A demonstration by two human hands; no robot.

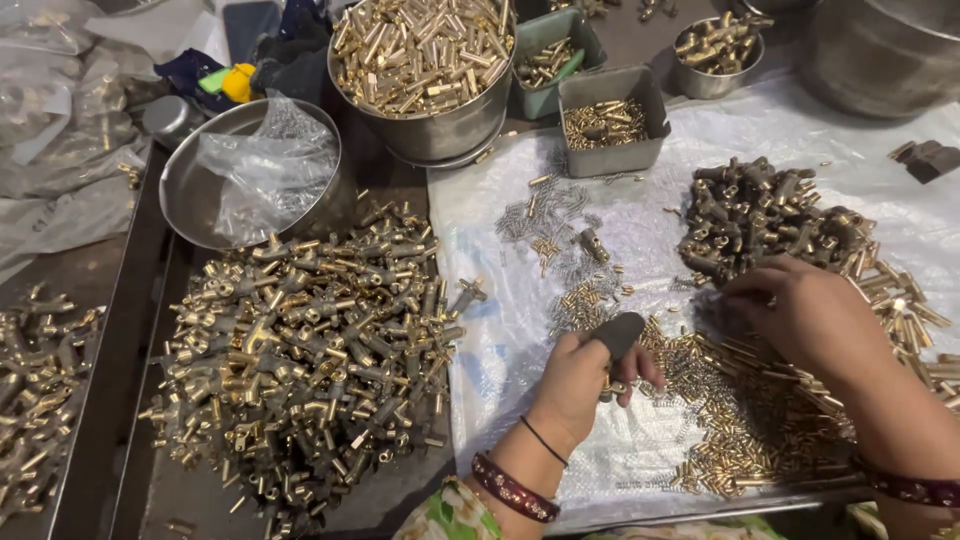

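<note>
My left hand [580, 385] is closed around a dark-handled tool [617, 335], its grey handle end sticking up above my fist. It rests over a white plastic sheet [500, 330] among small brass pins and springs [575, 300]. My right hand [805, 315] reaches left with pinched fingertips at the edge of a heap of dark brass fittings [760, 215]; whether it grips a piece is hidden. A spread of short brass tubes [740, 410] lies between both hands.
A large heap of assembled brass fittings [300, 350] fills the left. Behind stand a steel bowl of brass tubes [425, 60], a steel dish holding a clear bag [250, 170], two grey bins of small parts [610, 125], and a small steel bowl [715, 50].
</note>
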